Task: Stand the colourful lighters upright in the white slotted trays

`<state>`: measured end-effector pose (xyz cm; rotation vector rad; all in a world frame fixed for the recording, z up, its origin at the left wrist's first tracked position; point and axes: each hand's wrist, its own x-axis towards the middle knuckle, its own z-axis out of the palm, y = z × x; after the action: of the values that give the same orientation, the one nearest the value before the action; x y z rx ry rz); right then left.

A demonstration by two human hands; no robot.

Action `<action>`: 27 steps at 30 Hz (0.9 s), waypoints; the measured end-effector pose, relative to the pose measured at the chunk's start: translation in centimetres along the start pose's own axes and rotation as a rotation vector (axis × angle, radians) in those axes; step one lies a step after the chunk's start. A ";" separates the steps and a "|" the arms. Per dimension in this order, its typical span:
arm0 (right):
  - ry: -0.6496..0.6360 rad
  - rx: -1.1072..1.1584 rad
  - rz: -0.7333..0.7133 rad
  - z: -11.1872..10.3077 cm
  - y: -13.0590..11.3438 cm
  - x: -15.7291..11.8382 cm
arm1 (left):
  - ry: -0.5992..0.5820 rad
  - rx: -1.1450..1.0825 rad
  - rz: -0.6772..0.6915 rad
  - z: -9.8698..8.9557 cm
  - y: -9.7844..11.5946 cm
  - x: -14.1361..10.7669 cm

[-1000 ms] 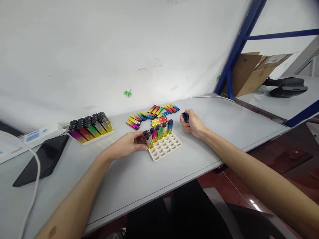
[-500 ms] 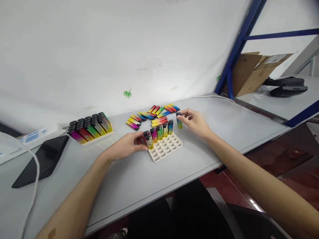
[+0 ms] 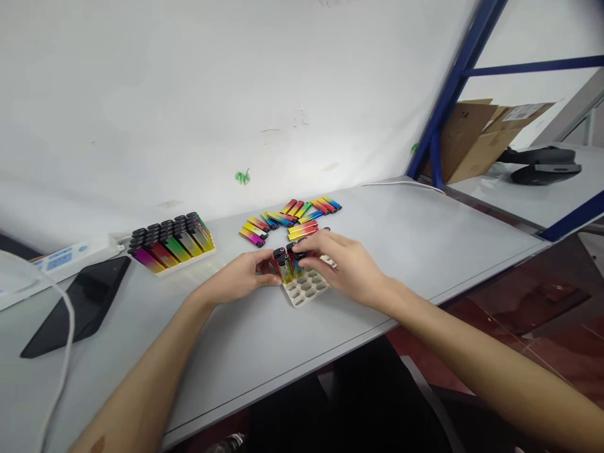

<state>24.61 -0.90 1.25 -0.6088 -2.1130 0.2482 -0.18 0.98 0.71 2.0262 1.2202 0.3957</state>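
A white slotted tray (image 3: 309, 294) lies on the table, lighters standing along its back row and one yellow lighter (image 3: 285, 269) at the front left. My left hand (image 3: 243, 277) pinches the tray's left end, its fingertips close against the corner lighters. Over the tray, my right hand (image 3: 346, 264) holds a blue-yellow lighter (image 3: 297, 269) upright by its black top, just right of the yellow one. This hand hides most of the back row and the tray's right part. I cannot tell whether the held lighter sits in a slot.
Loose colourful lighters (image 3: 309, 230) lie behind the tray. At left stand a full tray of lighters (image 3: 177, 248), a dark tablet (image 3: 78, 308), a power strip (image 3: 70, 255) and a white cable (image 3: 69, 321). A blue frame (image 3: 436, 135) and cardboard boxes (image 3: 486, 138) are at right.
My right hand has moved left with the blue-yellow lighter, from beside the tray's back right to over its left part. My left hand has stayed in place.
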 end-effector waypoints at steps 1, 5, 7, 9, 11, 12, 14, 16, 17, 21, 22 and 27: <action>-0.024 -0.028 -0.001 0.4 0.2 -0.1 | 0.002 0.005 -0.001 0.0 0.0 0.0; -0.075 -0.087 0.036 1.1 0.9 -0.2 | 0.011 0.024 -0.010 0.0 0.1 -0.1; -0.086 -0.109 0.060 0.8 0.9 -0.2 | 0.015 0.028 -0.007 0.0 0.1 0.0; -0.098 -0.119 0.085 0.5 0.8 0.0 | 0.017 0.028 -0.001 0.0 0.1 0.0; -0.105 -0.120 0.096 0.3 0.8 0.1 | 0.015 0.023 0.002 0.0 0.0 0.0; -0.106 -0.121 0.100 0.3 0.8 0.2 | 0.013 0.021 0.001 0.0 -0.1 0.0; -0.101 -0.125 0.100 0.3 1.0 0.1 | 0.007 0.019 -0.004 0.1 -0.2 0.1; -0.108 -0.128 0.089 0.5 1.0 -0.1 | 0.004 0.015 -0.005 0.1 -0.2 0.1; -0.116 -0.135 0.080 0.6 1.0 -0.3 | 0.002 0.014 -0.005 0.1 -0.2 0.1; -0.100 -0.201 0.017 0.4 0.8 -0.2 | 0.005 0.012 -0.006 0.1 0.0 0.1; -0.068 -0.216 0.010 0.2 0.8 0.1 | 0.008 0.012 -0.010 0.1 0.1 0.1; 0.075 -0.208 0.117 -1.1 4.1 3.4 | 0.003 0.012 -0.040 0.1 0.1 0.0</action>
<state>25.24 4.30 2.75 -0.8526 -2.0484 0.0689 -0.06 0.96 0.73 2.0084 1.2661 0.3728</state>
